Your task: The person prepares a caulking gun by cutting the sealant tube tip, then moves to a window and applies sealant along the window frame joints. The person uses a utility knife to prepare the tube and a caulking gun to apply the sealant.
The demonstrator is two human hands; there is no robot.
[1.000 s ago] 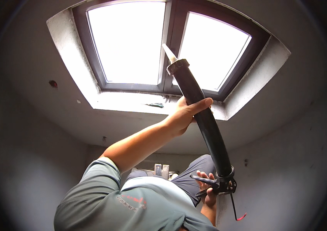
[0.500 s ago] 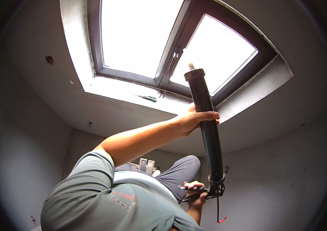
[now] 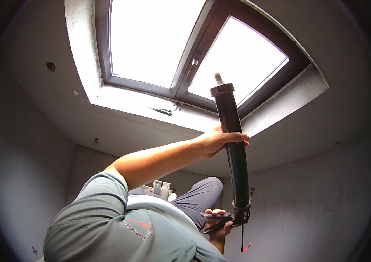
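A black caulking gun [image 3: 238, 170] slants up in front of me, its tube reaching toward the window. A ring cap [image 3: 222, 90] closes the top end, and a short pale nozzle [image 3: 218, 78] sticks out of it. My left hand [image 3: 222, 142] wraps round the middle of the tube, thumb across the front. Lower down, my right hand [image 3: 218, 225] is closed round the handle and trigger [image 3: 215, 215]. Below the handle hangs the thin plunger rod [image 3: 242, 238] with a red bent end.
A dark-framed window [image 3: 179, 89] with a handle fills the top. On its pale sill [image 3: 124, 98] lies a green utility knife [image 3: 163, 111]. Bare grey walls [image 3: 294, 192] surround me. Metal pieces [image 3: 161, 187] show behind my torso, beside my bent knee [image 3: 203, 190].
The view has shifted slightly, so the window and knife sit a little further left. The caulking gun's lower end has moved slightly left. Both hands keep their hold.
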